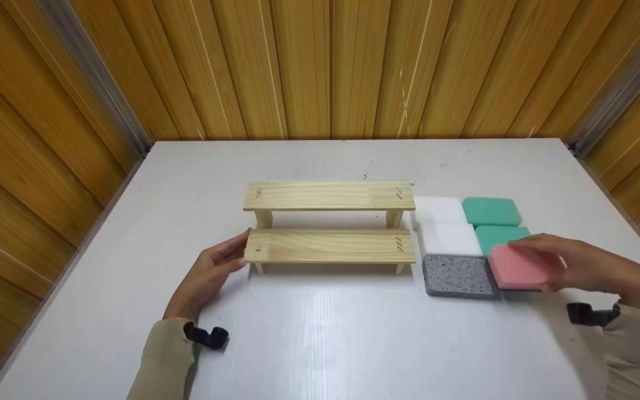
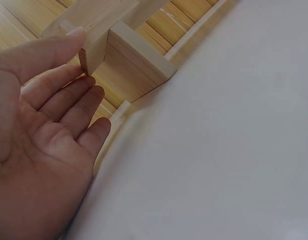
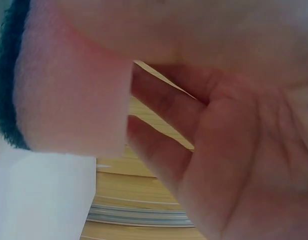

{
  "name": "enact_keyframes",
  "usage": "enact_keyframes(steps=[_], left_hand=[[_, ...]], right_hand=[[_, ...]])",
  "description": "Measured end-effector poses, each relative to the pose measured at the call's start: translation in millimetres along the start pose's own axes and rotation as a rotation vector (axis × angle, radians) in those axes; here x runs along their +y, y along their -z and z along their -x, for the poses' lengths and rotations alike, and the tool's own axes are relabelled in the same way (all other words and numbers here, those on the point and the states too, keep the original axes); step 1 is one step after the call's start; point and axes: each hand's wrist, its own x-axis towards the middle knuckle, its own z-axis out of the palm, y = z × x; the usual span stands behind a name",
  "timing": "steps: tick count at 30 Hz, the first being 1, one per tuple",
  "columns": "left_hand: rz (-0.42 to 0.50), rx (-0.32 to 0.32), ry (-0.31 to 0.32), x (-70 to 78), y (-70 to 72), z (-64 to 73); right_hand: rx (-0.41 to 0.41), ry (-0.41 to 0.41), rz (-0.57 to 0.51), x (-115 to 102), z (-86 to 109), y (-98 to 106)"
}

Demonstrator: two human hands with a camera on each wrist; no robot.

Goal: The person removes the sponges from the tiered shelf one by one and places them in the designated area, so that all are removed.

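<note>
A two-step wooden shelf [image 1: 329, 247] stands mid-table. Its lower step's left end is pinched between the thumb and forefinger of my left hand [image 1: 209, 275]; in the left wrist view the other fingers of that hand [image 2: 53, 130] are spread beside the board's end [image 2: 96, 55]. My right hand [image 1: 586, 264] grips a pink sponge [image 1: 520, 266] by its edges, just right of a grey speckled sponge [image 1: 458, 276]. The right wrist view shows the pink sponge [image 3: 78, 95] with a dark green scouring layer [image 3: 8, 80] on one face. Whether it touches the table is hard to tell.
Two white sponges [image 1: 448, 239] lie right of the shelf, with two green sponges [image 1: 492, 211] beside them. The white table [image 1: 320, 344] is bordered by wood-patterned walls [image 1: 298, 66] at the back and sides.
</note>
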Motion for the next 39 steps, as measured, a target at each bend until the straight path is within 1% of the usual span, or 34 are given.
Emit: enact_keyframes(steps=[7,12,14,18,21,25,27,30,33,34,36,39], left_hand=[[-0.032,0.009,0.010,-0.4,0.0,-0.3],[-0.059,0.009,0.017,-0.5,0.8,-0.1],[-0.066,0.011,0.021,-0.7,0.9,-0.4],[-0.059,0.008,0.016,-1.0,1.3,-0.4],[-0.052,0.002,0.012,-1.1,1.3,-0.2],[-0.049,-0.001,0.005,-1.3,1.2,-0.6],[-0.055,0.002,0.003,-1.2,0.9,-1.1],[-0.064,0.005,0.002,-1.0,0.3,-1.5],[-0.068,0.008,0.006,-0.5,-0.6,-1.3],[-0.067,0.008,0.005,-0.5,-0.6,-1.2],[-0.074,0.010,0.009,-0.6,-0.7,-1.2],[-0.071,0.012,0.006,-0.6,-0.9,-1.2]], right_hand=[[-0.050,-0.106,0.056,2.8,4.9,0.6],[-0.061,-0.112,0.095,4.8,6.2,-0.5],[-0.055,-0.093,0.085,6.1,6.5,-1.4],[-0.049,-0.085,0.063,6.2,6.1,-3.5],[-0.060,-0.117,0.049,5.7,5.5,-4.5],[-0.069,-0.149,0.066,5.7,4.8,-5.0],[-0.065,-0.135,0.079,6.3,4.9,-5.6],[-0.057,-0.121,0.055,6.8,5.9,-7.0],[-0.068,-0.133,0.018,6.9,6.8,-7.5],[-0.075,-0.150,0.009,6.8,6.9,-7.5],[-0.089,-0.174,0.010,7.0,6.6,-7.9],[-0.102,-0.181,0.012,8.0,5.8,-8.8]])
